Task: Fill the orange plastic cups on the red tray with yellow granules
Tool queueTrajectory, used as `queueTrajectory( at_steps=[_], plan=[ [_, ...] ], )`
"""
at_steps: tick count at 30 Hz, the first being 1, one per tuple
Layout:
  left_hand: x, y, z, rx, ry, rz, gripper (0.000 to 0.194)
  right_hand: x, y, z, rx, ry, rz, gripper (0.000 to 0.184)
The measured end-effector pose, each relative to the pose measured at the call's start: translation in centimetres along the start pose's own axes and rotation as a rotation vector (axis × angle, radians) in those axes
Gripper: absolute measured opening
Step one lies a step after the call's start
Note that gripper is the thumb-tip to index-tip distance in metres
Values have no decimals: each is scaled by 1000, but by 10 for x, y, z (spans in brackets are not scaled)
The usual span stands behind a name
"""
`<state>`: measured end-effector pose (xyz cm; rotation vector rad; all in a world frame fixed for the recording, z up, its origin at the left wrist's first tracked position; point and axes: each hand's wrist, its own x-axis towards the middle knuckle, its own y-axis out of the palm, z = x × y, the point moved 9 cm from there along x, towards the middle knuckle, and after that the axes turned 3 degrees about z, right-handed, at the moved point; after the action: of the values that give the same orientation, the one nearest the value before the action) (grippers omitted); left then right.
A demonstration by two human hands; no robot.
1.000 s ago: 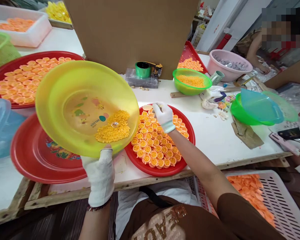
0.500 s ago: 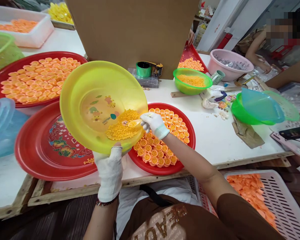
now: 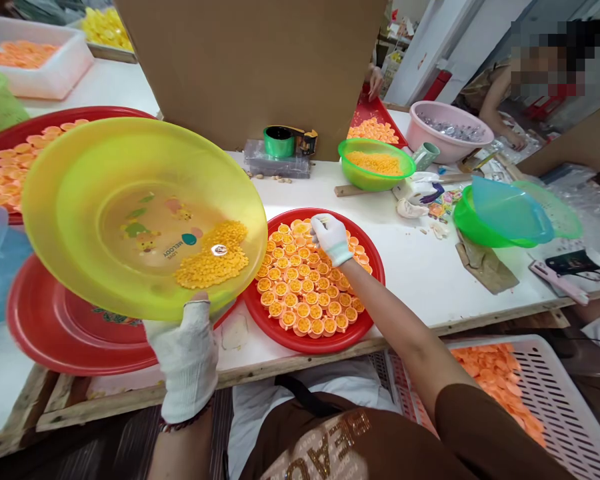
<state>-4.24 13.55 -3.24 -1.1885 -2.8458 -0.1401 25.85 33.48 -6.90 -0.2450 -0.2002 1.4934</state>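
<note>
My left hand (image 3: 187, 357), in a white glove, grips the near rim of a big yellow bowl (image 3: 105, 200) and holds it tilted above the table. A heap of small yellow pieces (image 3: 213, 257) lies in the bowl's low side. My right hand (image 3: 330, 237), also gloved, is pinched shut over the far part of a red tray (image 3: 370, 313) filled with several orange cups (image 3: 305, 287). A small spoon-like tool seems to stick out of its fingers, too small to be sure of.
An empty red tray (image 3: 70, 333) lies under the bowl; another red tray of orange cups (image 3: 5, 177) sits far left. A cardboard box (image 3: 250, 67), tape dispenser (image 3: 285, 141), green bowl (image 3: 375, 163), pink bowl (image 3: 450, 130), stacked green and blue bowls (image 3: 505, 213) and a white crate (image 3: 555, 400) surround. Another person sits far right.
My right hand moved from the yellow bowl's heap back over the far part of the red tray. The yellow bowl swung left, away from the tray.
</note>
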Motion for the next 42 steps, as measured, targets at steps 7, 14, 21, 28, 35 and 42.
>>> queueTrajectory(
  at_steps=[7, 14, 21, 28, 35, 42],
  plan=[
    [-3, 6, 4, -9, -28, 20, 52, -2, -5, 6, -21, -33, -46, 13],
    [-11, 23, 13, -5, -39, 52, 62, -21, 25, 33, 137, -17, 150, 10],
    [-20, 36, 21, -24, -99, 85, 62, -55, 85, 30, 99, 132, 439, 14],
    [-17, 24, 20, -47, -98, 61, 61, -35, 53, 12, 367, 245, 352, 17],
    [-7, 9, 4, 15, -16, 23, 43, -15, -10, 7, 171, 129, 81, 13],
    [-8, 8, 3, 21, -32, 27, 38, -25, -11, 16, 64, -4, 22, 10]
  ],
)
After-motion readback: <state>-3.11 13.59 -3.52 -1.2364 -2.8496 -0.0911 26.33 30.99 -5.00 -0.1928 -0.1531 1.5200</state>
